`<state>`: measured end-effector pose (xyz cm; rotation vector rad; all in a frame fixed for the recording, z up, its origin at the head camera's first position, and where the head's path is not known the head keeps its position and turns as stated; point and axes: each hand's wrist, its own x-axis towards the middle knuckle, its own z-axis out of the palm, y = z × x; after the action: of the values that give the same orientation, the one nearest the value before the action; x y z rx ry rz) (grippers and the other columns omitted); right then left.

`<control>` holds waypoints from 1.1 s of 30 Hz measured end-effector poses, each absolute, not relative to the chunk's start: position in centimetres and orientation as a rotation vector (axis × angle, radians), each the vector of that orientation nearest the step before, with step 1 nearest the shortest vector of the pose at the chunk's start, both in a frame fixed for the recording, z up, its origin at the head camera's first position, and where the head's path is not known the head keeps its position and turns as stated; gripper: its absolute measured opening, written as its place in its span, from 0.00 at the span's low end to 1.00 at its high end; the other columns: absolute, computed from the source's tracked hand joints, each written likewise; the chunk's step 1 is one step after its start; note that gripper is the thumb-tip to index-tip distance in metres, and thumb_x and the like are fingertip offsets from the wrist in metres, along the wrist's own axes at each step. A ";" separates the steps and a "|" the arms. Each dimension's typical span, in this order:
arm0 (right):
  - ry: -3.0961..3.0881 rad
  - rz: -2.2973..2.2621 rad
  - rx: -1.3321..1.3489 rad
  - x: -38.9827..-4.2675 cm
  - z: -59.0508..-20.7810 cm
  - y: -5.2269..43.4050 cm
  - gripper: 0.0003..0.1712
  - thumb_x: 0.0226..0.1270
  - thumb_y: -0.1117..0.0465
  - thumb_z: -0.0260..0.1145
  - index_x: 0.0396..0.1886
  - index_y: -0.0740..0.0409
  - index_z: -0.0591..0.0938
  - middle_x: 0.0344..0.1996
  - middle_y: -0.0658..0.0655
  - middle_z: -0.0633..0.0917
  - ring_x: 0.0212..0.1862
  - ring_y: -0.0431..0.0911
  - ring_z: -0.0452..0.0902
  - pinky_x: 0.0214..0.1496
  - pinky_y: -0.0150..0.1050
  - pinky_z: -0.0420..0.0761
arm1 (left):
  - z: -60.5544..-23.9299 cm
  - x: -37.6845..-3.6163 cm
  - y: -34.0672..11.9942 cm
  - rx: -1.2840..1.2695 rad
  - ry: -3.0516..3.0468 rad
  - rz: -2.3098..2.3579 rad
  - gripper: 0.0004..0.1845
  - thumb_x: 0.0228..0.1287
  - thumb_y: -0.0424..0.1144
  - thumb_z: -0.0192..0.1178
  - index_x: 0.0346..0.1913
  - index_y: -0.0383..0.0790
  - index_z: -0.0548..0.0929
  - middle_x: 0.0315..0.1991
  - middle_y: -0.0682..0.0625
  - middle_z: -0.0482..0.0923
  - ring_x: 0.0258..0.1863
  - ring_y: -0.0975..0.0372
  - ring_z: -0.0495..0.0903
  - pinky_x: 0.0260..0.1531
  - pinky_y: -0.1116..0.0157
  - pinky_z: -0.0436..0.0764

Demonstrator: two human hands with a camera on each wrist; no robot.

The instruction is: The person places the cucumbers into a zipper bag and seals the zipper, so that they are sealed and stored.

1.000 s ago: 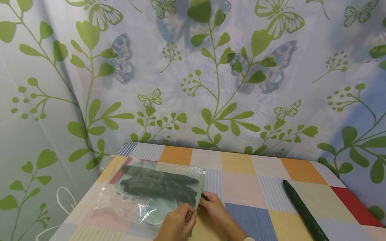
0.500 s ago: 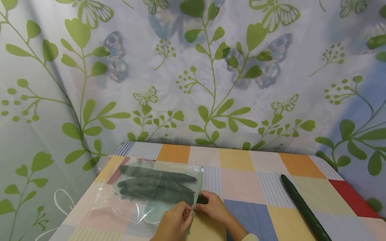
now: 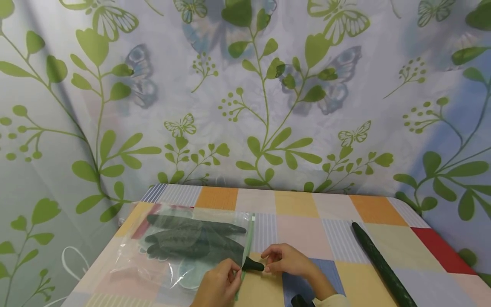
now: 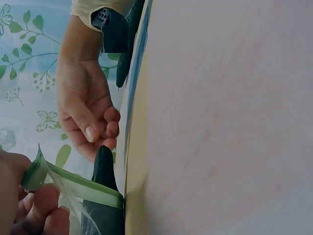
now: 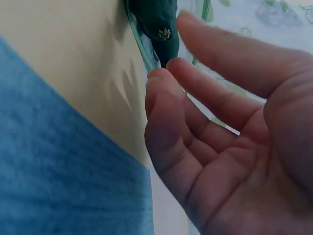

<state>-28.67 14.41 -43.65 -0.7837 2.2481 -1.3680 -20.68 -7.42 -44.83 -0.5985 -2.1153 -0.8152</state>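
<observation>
A lone cucumber [image 3: 381,266] lies right — leafy curtain [image 3: 245,94] apparently behind.

No writing, label or number can be read anywhere.

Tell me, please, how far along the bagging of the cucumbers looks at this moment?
Several cucumbers already lie inside the clear zip bag. In hand: the left hand pinches the bag's green zip edge, and one cucumber tip pokes out beside the open right hand. One long cucumber lies unbagged on the checked tablecloth.
</observation>
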 end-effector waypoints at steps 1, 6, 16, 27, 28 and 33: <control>2.244 -1.360 -0.778 -28.6 -43.6 14.5 0.17 0.52 0.63 0.68 0.40 0.70 0.79 0.26 0.55 0.80 0.24 0.36 0.72 0.24 0.29 0.73 | -44.9 -20.7 -7.4 -0.604 -2.113 -0.816 0.15 0.36 0.27 0.68 0.24 0.45 0.74 0.15 0.62 0.65 0.16 0.82 0.56 0.14 0.86 0.57; 2.215 -1.329 -0.752 -28.2 -43.7 14.4 0.11 0.54 0.64 0.66 0.34 0.69 0.81 0.22 0.56 0.80 0.20 0.37 0.69 0.20 0.29 0.71 | -45.0 -20.7 -7.4 -0.628 -2.102 -0.804 0.16 0.35 0.27 0.68 0.24 0.46 0.74 0.15 0.62 0.65 0.16 0.81 0.58 0.15 0.86 0.58; 2.362 -1.332 -0.815 -28.3 -44.6 13.5 0.09 0.57 0.61 0.64 0.29 0.64 0.82 0.19 0.52 0.79 0.18 0.32 0.66 0.19 0.25 0.68 | -45.1 -20.8 -7.2 -0.647 -2.105 -0.818 0.15 0.36 0.27 0.68 0.25 0.46 0.74 0.15 0.62 0.65 0.16 0.82 0.56 0.14 0.87 0.56; 2.414 -1.482 -0.698 -27.7 -44.5 11.6 0.10 0.61 0.62 0.61 0.32 0.66 0.82 0.14 0.50 0.72 0.15 0.33 0.61 0.18 0.26 0.64 | -44.9 -20.8 -7.3 -0.658 -2.108 -0.834 0.16 0.36 0.26 0.68 0.26 0.45 0.74 0.15 0.62 0.65 0.16 0.82 0.57 0.14 0.87 0.57; 2.417 -1.480 -0.695 -27.8 -44.5 11.4 0.10 0.61 0.62 0.61 0.33 0.67 0.82 0.14 0.49 0.71 0.15 0.33 0.61 0.18 0.26 0.64 | -44.9 -20.7 -7.3 -0.654 -2.108 -0.844 0.16 0.36 0.26 0.68 0.26 0.45 0.74 0.15 0.62 0.65 0.16 0.82 0.57 0.14 0.87 0.57; 2.436 -1.480 -0.645 -27.9 -44.7 10.5 0.09 0.60 0.62 0.62 0.32 0.65 0.83 0.16 0.48 0.72 0.16 0.33 0.63 0.19 0.27 0.66 | -45.0 -20.7 -7.4 -0.631 -2.120 -0.885 0.15 0.37 0.26 0.67 0.26 0.46 0.74 0.15 0.64 0.65 0.16 0.82 0.57 0.15 0.86 0.58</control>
<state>-27.90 10.53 -44.72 -0.6448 2.4362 -1.4796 -20.69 -7.38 -45.00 -0.6312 -2.1195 -0.8854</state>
